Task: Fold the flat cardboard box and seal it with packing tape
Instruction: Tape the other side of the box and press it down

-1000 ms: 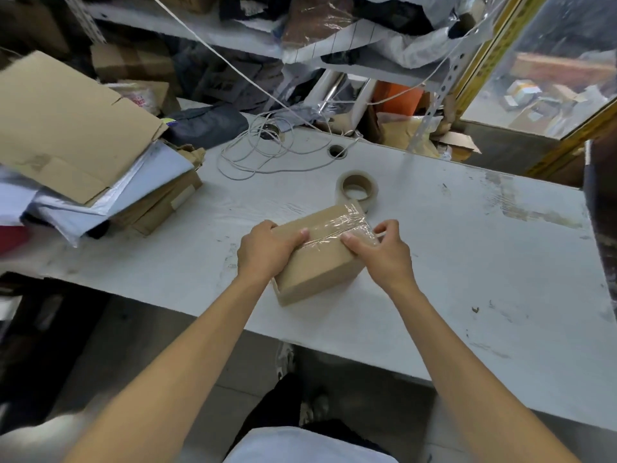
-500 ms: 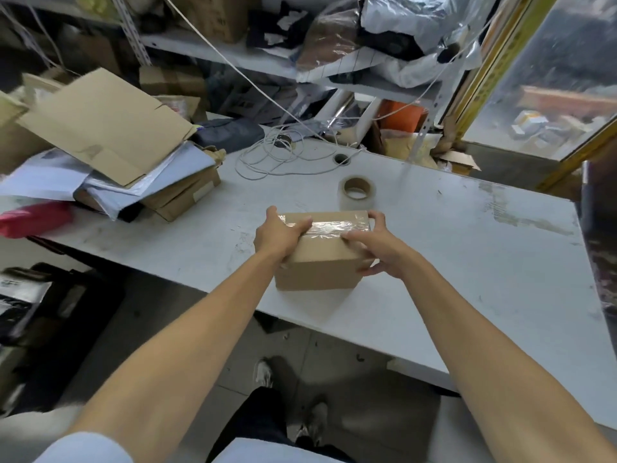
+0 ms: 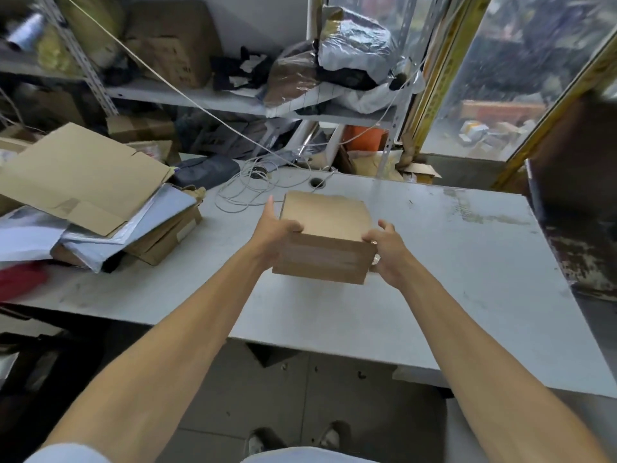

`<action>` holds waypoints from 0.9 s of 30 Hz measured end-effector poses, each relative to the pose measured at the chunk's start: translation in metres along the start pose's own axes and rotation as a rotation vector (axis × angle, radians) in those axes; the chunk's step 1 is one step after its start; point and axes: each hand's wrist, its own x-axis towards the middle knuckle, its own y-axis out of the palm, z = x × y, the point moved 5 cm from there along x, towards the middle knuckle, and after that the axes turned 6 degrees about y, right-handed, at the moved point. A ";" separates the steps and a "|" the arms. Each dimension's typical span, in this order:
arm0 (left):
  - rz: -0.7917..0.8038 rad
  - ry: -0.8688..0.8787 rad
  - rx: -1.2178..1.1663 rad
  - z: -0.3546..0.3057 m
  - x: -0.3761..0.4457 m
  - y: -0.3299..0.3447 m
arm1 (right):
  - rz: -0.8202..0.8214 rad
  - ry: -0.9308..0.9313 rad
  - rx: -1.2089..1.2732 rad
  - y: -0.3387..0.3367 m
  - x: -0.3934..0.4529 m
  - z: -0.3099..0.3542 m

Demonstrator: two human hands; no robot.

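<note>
Cardboard box (image 3: 329, 238): folded shut, held over the grey bench (image 3: 450, 262).
Left hand (image 3: 275, 232): fingers curled over the box's left edge, gripping it.
Right hand (image 3: 385, 250): fingers clamped against the box's right side.

A scuffed grey worktop (image 3: 450, 248) spans the middle, cluttered metal shelving (image 3: 207, 98) at eleven o'clock, yellow-framed glazing (image 3: 521, 78) at one, tiled floor (image 3: 300, 389) at six.

Both hands on the cardboard box (image 3: 325, 235), left hand (image 3: 273, 233) gripping one side, right hand (image 3: 387, 250) the other, grey table (image 3: 467, 279) beneath, flat cardboard (image 3: 76, 175) piled far left
</note>
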 end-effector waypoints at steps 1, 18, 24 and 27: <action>0.062 -0.024 0.009 -0.001 0.002 -0.001 | 0.019 -0.008 -0.011 0.000 -0.002 -0.004; 0.081 0.219 0.475 0.015 0.004 -0.011 | -0.105 -0.272 -0.422 0.007 -0.002 -0.008; 0.022 0.196 0.660 0.028 0.004 -0.006 | -0.244 -0.387 -0.434 0.004 -0.007 -0.022; 0.032 0.170 0.673 0.043 0.003 -0.001 | -0.256 -0.340 -0.502 0.002 -0.005 -0.036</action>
